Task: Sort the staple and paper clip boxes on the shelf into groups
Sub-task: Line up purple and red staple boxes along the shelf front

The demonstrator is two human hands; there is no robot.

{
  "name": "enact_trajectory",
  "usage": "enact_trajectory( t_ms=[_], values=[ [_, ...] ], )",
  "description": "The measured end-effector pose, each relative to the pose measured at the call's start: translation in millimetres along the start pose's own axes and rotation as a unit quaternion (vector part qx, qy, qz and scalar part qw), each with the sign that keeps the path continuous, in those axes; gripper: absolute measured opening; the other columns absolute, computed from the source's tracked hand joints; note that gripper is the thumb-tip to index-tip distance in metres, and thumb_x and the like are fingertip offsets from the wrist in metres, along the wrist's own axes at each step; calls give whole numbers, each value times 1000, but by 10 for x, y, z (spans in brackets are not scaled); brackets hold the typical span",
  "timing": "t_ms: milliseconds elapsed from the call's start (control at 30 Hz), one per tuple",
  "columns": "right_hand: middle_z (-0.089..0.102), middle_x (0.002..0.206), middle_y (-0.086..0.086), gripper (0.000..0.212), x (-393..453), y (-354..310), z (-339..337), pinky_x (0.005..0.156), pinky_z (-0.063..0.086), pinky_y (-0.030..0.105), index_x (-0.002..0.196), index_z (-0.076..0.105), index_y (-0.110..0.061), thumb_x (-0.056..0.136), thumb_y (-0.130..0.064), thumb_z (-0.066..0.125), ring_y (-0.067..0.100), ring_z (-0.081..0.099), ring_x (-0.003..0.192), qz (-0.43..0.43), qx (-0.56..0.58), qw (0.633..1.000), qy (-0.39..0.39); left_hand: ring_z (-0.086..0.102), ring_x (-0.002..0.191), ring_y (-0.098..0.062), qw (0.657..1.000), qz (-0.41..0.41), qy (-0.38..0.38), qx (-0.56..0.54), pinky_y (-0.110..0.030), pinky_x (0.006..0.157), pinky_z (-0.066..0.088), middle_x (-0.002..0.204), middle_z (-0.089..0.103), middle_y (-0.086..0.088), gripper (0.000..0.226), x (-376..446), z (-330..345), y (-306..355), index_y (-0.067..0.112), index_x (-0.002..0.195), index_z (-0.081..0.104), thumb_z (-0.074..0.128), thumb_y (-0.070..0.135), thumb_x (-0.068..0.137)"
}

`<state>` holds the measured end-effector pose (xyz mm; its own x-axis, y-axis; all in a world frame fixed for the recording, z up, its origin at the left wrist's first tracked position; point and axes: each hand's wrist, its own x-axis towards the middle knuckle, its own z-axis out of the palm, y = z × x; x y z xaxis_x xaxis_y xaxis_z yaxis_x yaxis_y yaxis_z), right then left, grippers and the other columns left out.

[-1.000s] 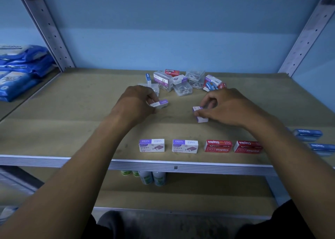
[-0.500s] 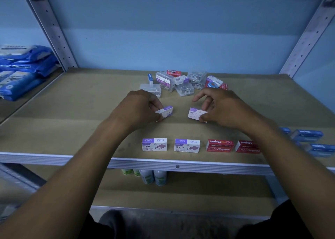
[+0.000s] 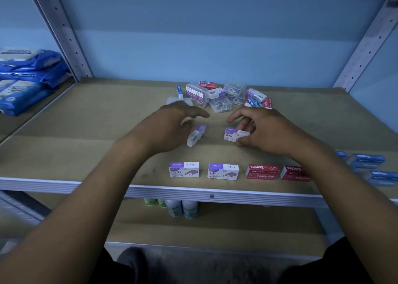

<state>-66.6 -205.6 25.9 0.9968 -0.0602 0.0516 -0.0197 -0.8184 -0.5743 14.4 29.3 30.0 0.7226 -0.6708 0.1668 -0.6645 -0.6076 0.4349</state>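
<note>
My left hand [image 3: 170, 128] hovers over the wooden shelf [image 3: 86, 133] and holds a tilted purple-and-white staple box [image 3: 196, 135] by its upper end, index finger stretched forward. My right hand [image 3: 265, 130] pinches a second purple-and-white staple box [image 3: 234, 134] between thumb and fingers, label facing me. Along the front edge stand two purple-and-white boxes [image 3: 184, 170] [image 3: 223, 171], then two red staple boxes [image 3: 262, 171] [image 3: 296, 174]. Blue boxes [image 3: 366, 161] lie at the far right, partly hidden by my right arm. A mixed pile with clear paper clip boxes [image 3: 219, 98] sits behind my hands.
Metal uprights [image 3: 64, 38] [image 3: 366, 42] flank the shelf, with a blue wall behind. Blue packets [image 3: 25, 79] are stacked on the neighbouring shelf to the left. Several bottles [image 3: 181, 208] stand on the lower shelf under the front edge.
Both hands have drawn back from the pile toward the front row, each carrying a purple-and-white box. The right box has turned label-up; the left hand's fingers have spread.
</note>
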Motion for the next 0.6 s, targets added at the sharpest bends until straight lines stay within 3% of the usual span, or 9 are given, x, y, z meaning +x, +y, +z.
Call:
enact_trajectory(
  t_ms=[67,167,267,367,433,533,600],
  values=[
    [67,89,-13,44,2,12,3,82,53,31,110,66,-38,76,-16,83,6,59,75,-3,-2,1000,2,46,127,-20,998,46,-21,46,-31,103,39,141,50,5,65,26,-8,-45,41,126,62,44,-8,88],
    [68,88,-13,36,14,29,14,82,54,32,109,68,-36,79,-21,80,6,60,73,-6,-4,1000,9,38,131,-26,990,71,-44,117,-33,102,38,152,38,10,79,62,-15,-83,51,120,62,43,-15,82],
    [67,88,-13,32,28,42,25,82,55,31,108,69,-36,81,-23,79,4,61,73,-9,-7,1000,11,39,131,-25,988,90,-38,116,-42,102,41,150,40,12,55,80,-17,-129,48,113,66,57,0,89],
    [68,88,-14,29,34,51,25,79,54,27,107,70,-35,82,-25,78,4,62,75,-9,-13,1000,11,44,126,-21,990,100,-26,99,-30,103,36,143,50,10,27,95,-23,-166,40,107,70,70,21,88],
    [68,87,-14,27,37,52,15,75,51,22,107,71,-34,83,-24,77,1,61,73,-6,-16,1000,10,50,118,-16,990,109,-8,92,-22,99,33,131,59,9,20,107,-9,-184,37,103,71,72,27,86],
    [68,86,-15,24,43,51,-4,69,45,11,107,73,-32,84,-25,77,-4,60,70,1,-24,1000,10,56,98,-13,993,92,-3,68,-32,90,45,106,67,13,15,110,1,-202,37,98,72,72,31,84],
    [69,84,-16,21,43,47,-2,63,42,5,104,74,-32,84,-25,77,-8,59,67,4,-26,1000,10,56,93,-11,996,72,-8,57,-34,85,48,99,68,14,12,99,-14,-190,36,95,73,73,33,83]
  ],
)
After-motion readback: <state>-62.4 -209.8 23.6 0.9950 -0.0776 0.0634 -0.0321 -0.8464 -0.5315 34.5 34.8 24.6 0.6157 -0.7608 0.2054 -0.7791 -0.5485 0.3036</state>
